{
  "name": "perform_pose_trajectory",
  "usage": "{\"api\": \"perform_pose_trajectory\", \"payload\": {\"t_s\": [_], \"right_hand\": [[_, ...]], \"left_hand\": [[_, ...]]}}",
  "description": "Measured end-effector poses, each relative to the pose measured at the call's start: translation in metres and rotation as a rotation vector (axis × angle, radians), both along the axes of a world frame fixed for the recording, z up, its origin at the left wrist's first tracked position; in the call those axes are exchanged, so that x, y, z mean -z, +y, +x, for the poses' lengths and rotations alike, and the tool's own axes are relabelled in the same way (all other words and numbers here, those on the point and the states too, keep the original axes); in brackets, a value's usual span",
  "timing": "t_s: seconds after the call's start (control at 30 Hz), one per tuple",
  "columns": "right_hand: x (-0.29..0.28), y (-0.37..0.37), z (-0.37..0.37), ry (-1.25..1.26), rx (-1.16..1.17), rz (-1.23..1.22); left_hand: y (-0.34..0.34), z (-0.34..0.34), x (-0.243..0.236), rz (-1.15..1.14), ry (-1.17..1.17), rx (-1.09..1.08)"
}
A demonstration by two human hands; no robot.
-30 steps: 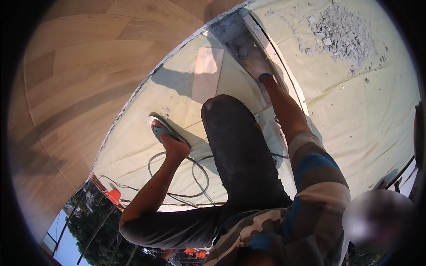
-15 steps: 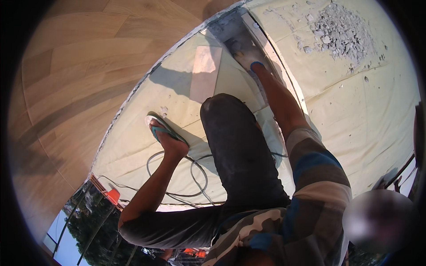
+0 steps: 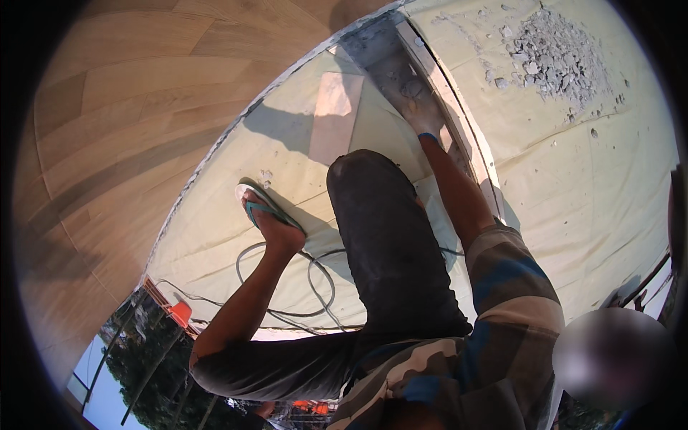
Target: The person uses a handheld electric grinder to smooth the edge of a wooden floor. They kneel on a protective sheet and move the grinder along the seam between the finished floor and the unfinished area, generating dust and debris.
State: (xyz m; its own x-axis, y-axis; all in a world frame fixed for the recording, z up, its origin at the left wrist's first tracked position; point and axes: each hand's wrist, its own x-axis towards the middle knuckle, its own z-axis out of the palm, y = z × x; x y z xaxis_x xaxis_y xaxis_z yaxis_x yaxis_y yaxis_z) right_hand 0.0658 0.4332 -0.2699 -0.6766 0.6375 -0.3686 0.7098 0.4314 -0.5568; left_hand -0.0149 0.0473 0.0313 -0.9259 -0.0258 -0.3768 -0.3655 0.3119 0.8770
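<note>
Neither of my hands shows in the head view. A co-worker in a striped shirt point(image 3: 494, 337) and dark shorts point(image 3: 387, 244) squats on a pale cloth sheet point(image 3: 588, 186). Their outstretched arm ends in a dusty hand point(image 3: 424, 115) with a blue band at the wrist. That hand rests on a grey concrete strip point(image 3: 390, 68) between two sheets, beside a long wooden batten point(image 3: 459, 122). One foot in a teal flip-flop point(image 3: 261, 208) stands flat on the cloth.
A heap of grey rubble point(image 3: 552, 57) lies on the cloth at the top right. A short plank point(image 3: 333, 115) lies near the strip. A dark cable point(image 3: 315, 287) loops by the foot. Wood-patterned flooring point(image 3: 107, 143) fills the left; an orange object point(image 3: 179, 313) sits at the cloth's edge.
The co-worker's hand has slid farther up along the concrete strip, stretching the arm. The foot and the cable have stayed put.
</note>
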Motion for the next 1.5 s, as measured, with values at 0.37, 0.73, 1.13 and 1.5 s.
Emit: {"api": "perform_pose_trajectory", "payload": {"t_s": [0.37,0.73,1.13,1.5], "right_hand": [[-0.072,0.006,0.016,0.181,-0.006,-0.237],[-0.112,0.027,-0.085,-0.105,-0.252,-0.228],[-0.076,0.006,-0.036,-0.055,-0.094,-0.179],[-0.059,0.001,-0.027,-0.030,-0.015,-0.161]], "left_hand": [[-0.027,0.017,0.009,-0.389,0.257,0.260],[-0.049,0.011,0.018,-0.631,0.445,0.609],[-0.037,0.015,0.017,-0.111,0.235,0.258],[-0.030,0.013,0.010,-0.198,0.243,0.275]]}}
